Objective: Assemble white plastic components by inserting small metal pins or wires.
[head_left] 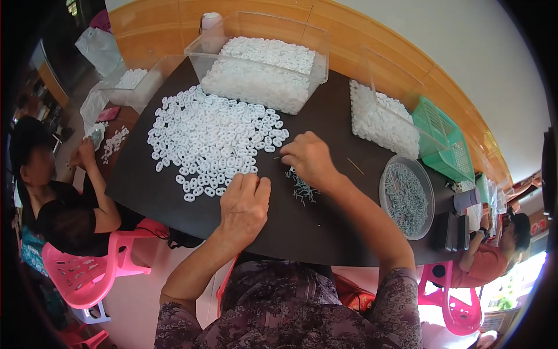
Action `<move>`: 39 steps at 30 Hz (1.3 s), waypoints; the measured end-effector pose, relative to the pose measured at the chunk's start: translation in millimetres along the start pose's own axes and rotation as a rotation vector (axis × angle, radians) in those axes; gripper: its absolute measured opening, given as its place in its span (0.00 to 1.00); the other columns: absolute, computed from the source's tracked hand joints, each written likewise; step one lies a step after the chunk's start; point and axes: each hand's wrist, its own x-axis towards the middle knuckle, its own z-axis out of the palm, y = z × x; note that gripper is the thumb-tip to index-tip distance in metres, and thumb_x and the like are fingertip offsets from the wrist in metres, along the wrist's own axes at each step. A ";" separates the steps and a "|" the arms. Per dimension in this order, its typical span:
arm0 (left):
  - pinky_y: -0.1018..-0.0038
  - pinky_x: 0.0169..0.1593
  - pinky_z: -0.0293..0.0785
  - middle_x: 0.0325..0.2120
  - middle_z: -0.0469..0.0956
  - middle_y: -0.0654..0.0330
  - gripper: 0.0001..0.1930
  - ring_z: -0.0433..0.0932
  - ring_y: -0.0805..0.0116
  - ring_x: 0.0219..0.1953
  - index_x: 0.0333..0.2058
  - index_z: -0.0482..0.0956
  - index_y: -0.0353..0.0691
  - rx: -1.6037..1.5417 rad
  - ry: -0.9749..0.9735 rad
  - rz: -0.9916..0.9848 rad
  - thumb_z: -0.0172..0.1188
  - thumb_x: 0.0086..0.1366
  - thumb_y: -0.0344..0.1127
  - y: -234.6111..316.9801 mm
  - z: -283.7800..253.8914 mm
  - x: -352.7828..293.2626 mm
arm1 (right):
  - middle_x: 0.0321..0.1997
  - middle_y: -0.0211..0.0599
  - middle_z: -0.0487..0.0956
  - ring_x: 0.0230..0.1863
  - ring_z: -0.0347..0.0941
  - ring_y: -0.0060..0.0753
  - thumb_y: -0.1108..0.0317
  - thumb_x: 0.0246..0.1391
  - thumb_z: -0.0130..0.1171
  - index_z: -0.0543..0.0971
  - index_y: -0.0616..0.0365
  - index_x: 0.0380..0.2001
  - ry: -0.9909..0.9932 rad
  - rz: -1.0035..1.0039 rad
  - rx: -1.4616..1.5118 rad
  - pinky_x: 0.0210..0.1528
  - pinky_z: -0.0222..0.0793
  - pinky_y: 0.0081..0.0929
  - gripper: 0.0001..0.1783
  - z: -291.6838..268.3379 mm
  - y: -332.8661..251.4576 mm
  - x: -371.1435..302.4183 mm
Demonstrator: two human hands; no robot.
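Note:
White oval plastic pieces, each with two holes, lie in a broad pile (206, 136) on the dark table. At the near right edge of that pile is my left hand (245, 203), its fingers curled together; whatever they hold is hidden. My right hand (308, 157) is bent over a small heap of grey metal screws (302, 191), thumb and fingers pinched. A thin grey sliver shows by those fingertips, but I cannot tell if it is held. Farther right stands a round clear tub (432, 203) holding many more such screws.
Clear bins (321, 72) of white pieces stand at the back, beside a green basket (433, 136). A thin brass-coloured stick (356, 166) lies on the table (349, 212). One person (70, 192) works at the left; another (488, 250) sits at the right, near pink chairs (87, 270).

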 end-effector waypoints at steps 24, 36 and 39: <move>0.64 0.33 0.71 0.24 0.74 0.60 0.03 0.73 0.59 0.31 0.25 0.79 0.41 -0.258 -0.154 0.108 0.62 0.50 0.27 24.6 69.6 76.5 | 0.22 0.26 0.75 0.26 0.68 0.13 0.75 0.45 0.63 0.77 0.63 0.26 0.106 0.722 0.470 0.26 0.64 0.15 0.05 -102.0 24.0 -57.9; 0.69 0.38 0.66 0.23 0.73 0.57 0.02 0.69 0.61 0.36 0.21 0.77 0.38 0.014 -0.288 0.559 0.60 0.45 0.27 70.9 116.2 84.2 | 0.29 0.24 0.77 0.31 0.71 0.12 0.79 0.47 0.62 0.79 0.61 0.39 0.329 0.755 0.691 0.34 0.66 0.12 0.12 -122.6 2.5 -89.7; 0.67 0.39 0.66 0.24 0.73 0.55 0.04 0.69 0.60 0.35 0.23 0.76 0.36 -0.015 -0.317 0.504 0.60 0.45 0.26 73.9 109.7 83.5 | 0.28 0.23 0.77 0.30 0.69 0.11 0.78 0.48 0.62 0.80 0.62 0.35 0.329 0.752 0.689 0.33 0.66 0.12 0.09 -116.1 -1.1 -92.9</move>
